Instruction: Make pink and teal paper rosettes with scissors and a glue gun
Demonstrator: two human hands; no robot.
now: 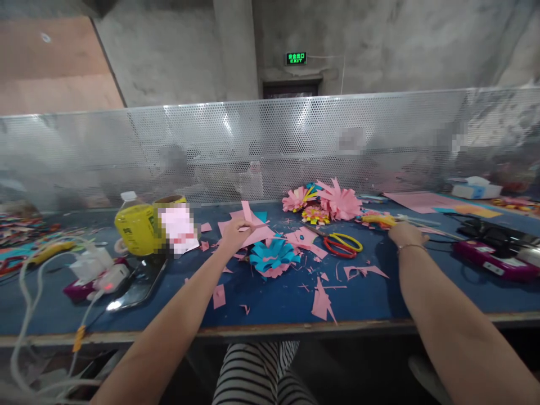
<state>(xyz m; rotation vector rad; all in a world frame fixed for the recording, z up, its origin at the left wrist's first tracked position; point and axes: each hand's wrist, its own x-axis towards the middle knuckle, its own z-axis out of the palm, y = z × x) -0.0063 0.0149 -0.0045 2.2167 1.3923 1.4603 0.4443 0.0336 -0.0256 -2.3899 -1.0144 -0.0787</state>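
Note:
My left hand (pixel 237 235) pinches a narrow pink paper strip (pixel 246 210) that stands up from the fingers, above loose pink sheets. Just right of it sits a blue paper flower (pixel 273 256) with a pink layer below. My right hand (pixel 407 234) is closed at the right end of a yellow glue gun (pixel 378 220); its fingertips are partly hidden. Between the hands lie scissors (pixel 343 246) with red and yellow handles, among pink paper scraps (pixel 321 301). Behind them are a finished-looking pink paper flower (pixel 340 201) and a yellow-and-pink one (pixel 315 214).
To the left stand a yellow-labelled bottle (pixel 137 228), a dark phone (pixel 141 284) and a power strip (pixel 80 289) with white cables. Another purple power strip (pixel 491 260) with black cords lies right. A perforated metal screen (pixel 270 149) closes the back of the blue table (pixel 363 301).

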